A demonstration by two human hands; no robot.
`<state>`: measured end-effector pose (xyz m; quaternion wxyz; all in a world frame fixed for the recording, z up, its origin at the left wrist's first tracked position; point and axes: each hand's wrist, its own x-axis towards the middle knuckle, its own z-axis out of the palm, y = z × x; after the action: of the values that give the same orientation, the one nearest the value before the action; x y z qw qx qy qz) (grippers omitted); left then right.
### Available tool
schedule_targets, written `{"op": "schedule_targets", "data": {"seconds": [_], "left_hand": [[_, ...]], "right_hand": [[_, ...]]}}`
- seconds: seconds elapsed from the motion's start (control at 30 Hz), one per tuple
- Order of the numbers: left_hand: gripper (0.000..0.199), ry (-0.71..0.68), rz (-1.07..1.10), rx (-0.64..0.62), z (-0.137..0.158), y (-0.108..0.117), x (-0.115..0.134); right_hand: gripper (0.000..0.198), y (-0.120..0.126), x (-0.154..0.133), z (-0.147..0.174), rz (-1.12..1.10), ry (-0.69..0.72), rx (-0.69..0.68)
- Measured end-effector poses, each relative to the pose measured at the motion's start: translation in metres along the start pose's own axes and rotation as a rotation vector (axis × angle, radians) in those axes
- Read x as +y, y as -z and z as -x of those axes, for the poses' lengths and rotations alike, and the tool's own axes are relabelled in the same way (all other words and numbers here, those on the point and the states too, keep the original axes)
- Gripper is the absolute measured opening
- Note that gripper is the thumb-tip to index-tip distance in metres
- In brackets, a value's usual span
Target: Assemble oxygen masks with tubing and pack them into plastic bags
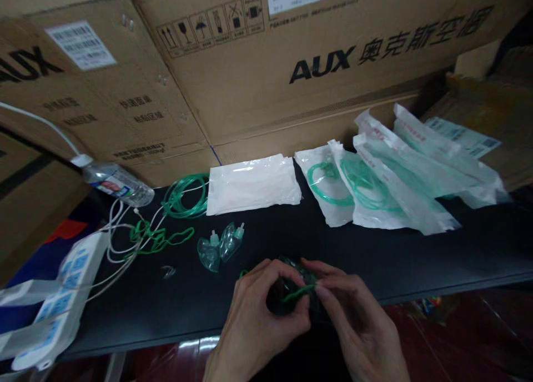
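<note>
At the table's front edge my left hand (266,315) pinches a green elastic strap (298,293) between thumb and forefinger. My right hand (358,321) is closed on the same strap's other side, thumb against fingers. Behind the fingers shows part of a clear plastic mask (293,265); most of it is hidden by my hands. Just beyond, to the left, two small clear masks with pale green connectors lie side by side: one mask (209,253) and another mask (230,242). Farther left are loose green straps (156,237) and a coil of green tubing (185,196).
White packets (254,185) lie at the back middle. Several paper-and-plastic pouches with green tubing (328,187) stand to the right. On the left are a water bottle (114,182), white cables and a power strip (66,298). Large cardboard boxes (250,93) wall off the back.
</note>
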<state>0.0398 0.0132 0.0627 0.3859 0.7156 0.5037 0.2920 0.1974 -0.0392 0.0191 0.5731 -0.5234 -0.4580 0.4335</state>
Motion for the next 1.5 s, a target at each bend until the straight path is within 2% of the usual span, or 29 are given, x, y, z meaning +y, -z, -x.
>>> {"op": "schedule_targets", "data": {"seconds": [0.33,0.47,0.5,0.6,0.67,0.77,0.83,0.97,1.0,1.03,1.13,1.17,1.2,1.33,1.5], "left_hand": [[0.018,0.084,0.052,0.004,0.007,0.000,-0.010],[0.014,0.144,0.131,-0.017,0.005,0.001,-0.013],[0.012,0.165,0.163,-0.025,0.003,0.001,-0.014],[0.007,0.209,0.280,-0.071,-0.004,0.004,-0.013],[0.017,0.203,0.329,-0.105,-0.009,0.007,-0.012],[0.042,0.168,0.271,-0.108,-0.015,0.013,-0.014],[0.049,0.109,0.137,-0.048,-0.017,0.016,-0.019],[0.034,-0.169,-0.167,0.236,-0.007,0.023,-0.031],[0.032,-0.232,-0.209,0.221,0.000,0.024,-0.032],[0.032,-0.279,-0.239,0.122,0.007,0.026,-0.033],[0.042,-0.329,-0.351,-0.372,0.029,0.030,-0.032],[0.047,-0.323,-0.394,-0.487,0.035,0.032,-0.032],[0.052,-0.312,-0.436,-0.549,0.040,0.033,-0.034],[0.063,-0.271,-0.541,-0.531,0.046,0.038,-0.047],[0.021,-0.362,-0.584,-0.487,0.045,0.032,-0.067]], "right_hand": [[0.007,0.001,0.002,0.004,-0.006,-0.013,0.085],[0.010,0.002,0.007,0.003,-0.014,-0.020,0.003],[0.012,0.002,0.008,0.003,-0.024,-0.018,-0.030],[0.038,0.000,0.011,-0.002,-0.018,0.015,-0.114],[0.043,-0.002,0.010,-0.008,0.040,0.052,-0.129],[0.024,-0.001,0.005,-0.020,0.081,0.058,-0.035],[0.017,0.001,0.003,-0.030,0.074,0.011,0.073],[0.025,0.004,0.011,-0.048,0.101,-0.080,0.217],[0.027,0.004,0.014,-0.051,0.109,-0.088,0.225],[0.028,0.004,0.018,-0.054,0.116,-0.091,0.224],[0.030,0.003,0.028,-0.056,0.132,-0.098,0.217],[0.029,0.003,0.030,-0.055,0.136,-0.097,0.215],[0.029,0.003,0.032,-0.054,0.141,-0.093,0.209],[0.028,0.003,0.038,-0.049,0.165,-0.042,0.143],[0.027,-0.001,0.043,-0.048,0.261,0.082,0.048]]}}
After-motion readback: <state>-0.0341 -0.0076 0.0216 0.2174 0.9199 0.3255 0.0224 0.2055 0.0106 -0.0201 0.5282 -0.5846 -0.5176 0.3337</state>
